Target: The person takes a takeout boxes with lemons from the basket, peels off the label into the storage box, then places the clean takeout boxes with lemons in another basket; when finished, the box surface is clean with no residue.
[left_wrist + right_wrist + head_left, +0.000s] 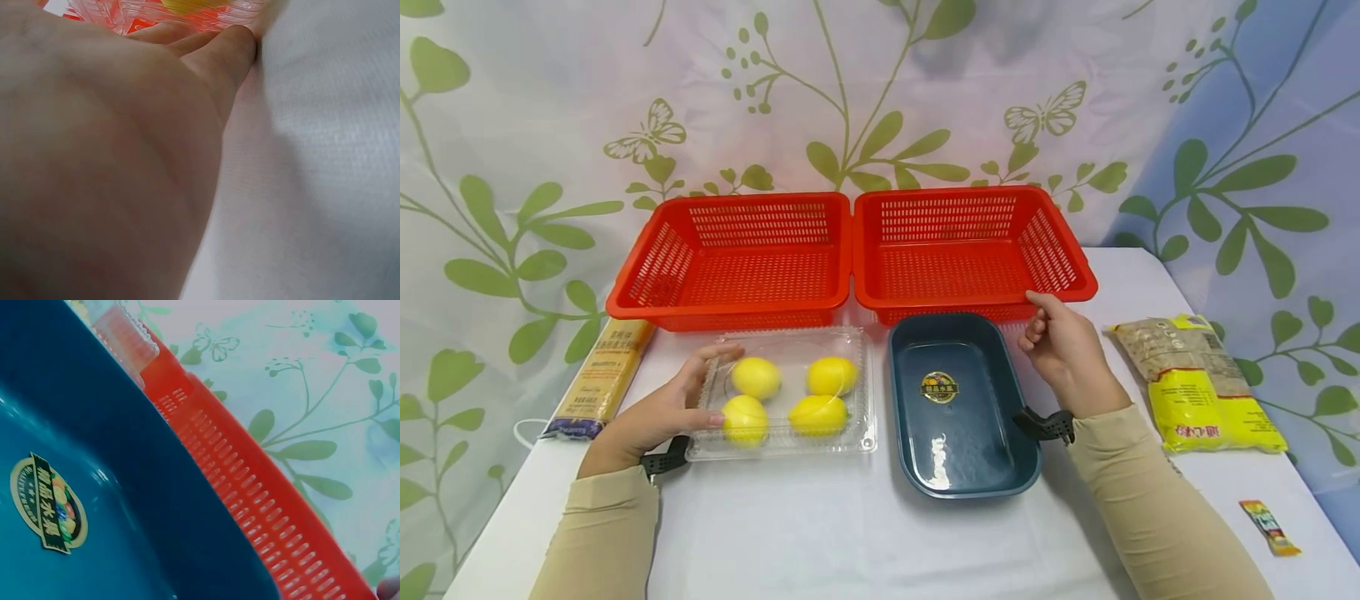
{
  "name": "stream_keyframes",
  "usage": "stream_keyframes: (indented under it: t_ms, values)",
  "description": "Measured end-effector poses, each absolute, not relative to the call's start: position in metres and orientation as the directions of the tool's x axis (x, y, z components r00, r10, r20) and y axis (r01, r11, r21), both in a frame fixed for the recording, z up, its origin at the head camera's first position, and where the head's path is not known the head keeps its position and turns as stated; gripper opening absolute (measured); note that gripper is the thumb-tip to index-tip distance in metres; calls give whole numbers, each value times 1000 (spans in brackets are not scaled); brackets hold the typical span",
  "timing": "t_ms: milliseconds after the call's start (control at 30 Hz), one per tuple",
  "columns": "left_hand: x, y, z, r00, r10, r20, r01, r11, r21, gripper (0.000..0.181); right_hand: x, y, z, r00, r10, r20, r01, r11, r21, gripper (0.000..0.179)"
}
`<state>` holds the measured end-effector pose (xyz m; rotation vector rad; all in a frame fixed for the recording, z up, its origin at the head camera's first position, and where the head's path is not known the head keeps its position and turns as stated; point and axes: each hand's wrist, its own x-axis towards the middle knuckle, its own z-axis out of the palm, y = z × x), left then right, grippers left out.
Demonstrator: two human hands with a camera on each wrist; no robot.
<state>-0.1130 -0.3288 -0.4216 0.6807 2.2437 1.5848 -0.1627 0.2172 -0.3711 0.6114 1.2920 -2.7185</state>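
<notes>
Far left of the dark blue tray [955,454], a long packet [602,371]. Nearer, the left grip [657,415], half closed around the left end of a clear container [859,421], four lemons [817,415] inside. Behind-left, one red basket [760,318]; directly behind, a second basket [951,310]. Just right, the right grip [1067,350], loosely curled, nothing seen held, one finger at that basket's rim. Farther right, a yellow bag [1202,392].
</notes>
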Motion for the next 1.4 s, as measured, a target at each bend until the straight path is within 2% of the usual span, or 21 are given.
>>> stream_keyframes:
  t_ms: [100, 167, 233, 400, 533, 733, 1100, 1400]
  values:
    - [-112, -329, -421, -839, 543, 18, 196, 271, 942, 92, -165, 220, -375, -896, 99, -433, 241, -710, -661, 23]
    - [-112, -329, -420, -840, 543, 17, 193, 268, 944, 92, -167, 220, -378, -896, 78, -436, 228, -762, -606, 29]
    - [-112, -329, -420, -840, 542, 16, 192, 269, 944, 92, -169, 221, -381, -902, 56, -427, 207, -813, -544, 43]
    - [-112, -328, -420, -843, 538, 11, 187, 274, 943, 92, -172, 220, -386, -935, 42, -353, 114, -906, -407, 62]
    - [-112, -326, -419, -842, 539, 12, 189, 274, 943, 92, -172, 219, -387, -958, 51, -284, 52, -938, -342, 63]
    - [-113, -325, -422, -844, 534, 47, 199, 230, 953, 93, -171, 217, -388, -965, 70, -251, 13, -949, -315, 61]
    - [-108, -300, -430, -943, 325, 72, 65, -31, 997, 82, -171, 216, -390, -968, 67, -240, 8, -955, -298, 60]
    - [-101, -287, -421, -989, 141, 39, -14, -363, 932, 79, -171, 214, -390, -970, 66, -235, 8, -953, -302, 60]
